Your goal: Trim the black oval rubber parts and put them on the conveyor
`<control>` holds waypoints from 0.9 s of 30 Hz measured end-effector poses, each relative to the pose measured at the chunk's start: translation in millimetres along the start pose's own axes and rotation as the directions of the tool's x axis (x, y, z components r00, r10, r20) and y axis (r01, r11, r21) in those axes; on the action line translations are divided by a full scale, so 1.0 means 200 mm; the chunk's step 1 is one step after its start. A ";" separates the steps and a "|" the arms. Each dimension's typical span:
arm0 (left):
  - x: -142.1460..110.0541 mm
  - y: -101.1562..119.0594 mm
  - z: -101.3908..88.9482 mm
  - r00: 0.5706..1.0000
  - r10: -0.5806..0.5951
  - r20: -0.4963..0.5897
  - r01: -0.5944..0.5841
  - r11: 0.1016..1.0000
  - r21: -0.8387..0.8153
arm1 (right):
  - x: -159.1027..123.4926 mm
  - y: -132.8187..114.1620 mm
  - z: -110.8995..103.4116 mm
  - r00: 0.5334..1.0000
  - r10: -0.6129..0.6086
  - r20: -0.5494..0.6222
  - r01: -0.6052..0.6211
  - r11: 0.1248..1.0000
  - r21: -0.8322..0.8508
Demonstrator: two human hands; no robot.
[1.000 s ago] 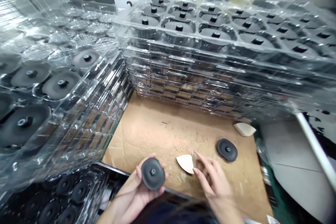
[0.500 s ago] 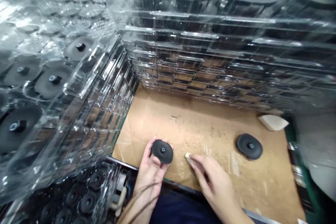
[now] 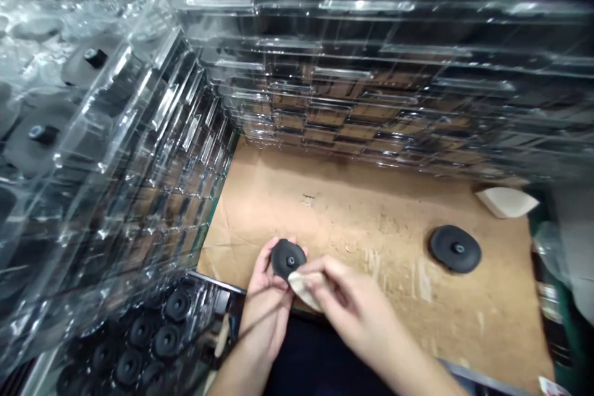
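"Two things were held, right?"

"Yes. The left hand [image 3: 266, 303] gripped a black rubber disc [image 3: 288, 258] by its edges, over the cardboard [image 3: 371, 210]."

"And the right hand [image 3: 357, 303]?"

"It pinched a pale foam wedge [image 3: 301, 289] against the disc."

"How would the disc feel?"

"Light and a bit stiff, I think. Hold its rim, not the little knob."

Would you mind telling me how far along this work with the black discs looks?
Apparently done: the stacked clear trays hold rows of black discs, though their finish cannot be told. In hand: the left hand holds a disc while the right hand presses a pale wedge sponge to it. Left: another disc lies on the cardboard, near a second sponge.
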State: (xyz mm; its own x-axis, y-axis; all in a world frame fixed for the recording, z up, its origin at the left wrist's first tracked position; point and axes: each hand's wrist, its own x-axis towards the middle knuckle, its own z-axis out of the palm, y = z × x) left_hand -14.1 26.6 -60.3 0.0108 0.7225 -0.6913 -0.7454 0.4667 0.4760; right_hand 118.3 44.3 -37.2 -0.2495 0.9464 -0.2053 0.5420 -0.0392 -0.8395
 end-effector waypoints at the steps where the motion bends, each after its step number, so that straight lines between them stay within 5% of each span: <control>1: 0.00 0.00 0.01 1.000 0.007 -0.005 -0.007 1.000 -0.002 | 0.00 0.00 0.00 1.000 0.014 -0.001 -0.014 1.000 0.005; 10: 0.00 0.01 0.04 0.998 0.014 -0.068 -0.015 1.000 -0.009 | 0.02 0.00 -0.03 0.993 0.114 0.015 -0.114 0.993 0.022; 15: 0.00 0.01 0.02 0.999 -0.021 -0.036 0.021 1.000 -0.005 | 0.01 -0.01 -0.02 0.996 0.054 0.072 -0.057 0.997 0.042; 27: 0.00 0.00 0.02 0.999 0.028 -0.042 -0.028 1.000 0.002 | 0.00 -0.02 -0.01 0.997 0.076 -0.029 -0.077 0.996 -0.040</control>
State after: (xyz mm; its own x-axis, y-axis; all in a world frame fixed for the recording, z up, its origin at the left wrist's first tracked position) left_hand -12.1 29.8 -58.4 -0.0378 0.7134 -0.6998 -0.7443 0.4472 0.4961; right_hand 117.0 45.7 -32.6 -0.1839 0.9496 -0.2539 0.5913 -0.0995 -0.8003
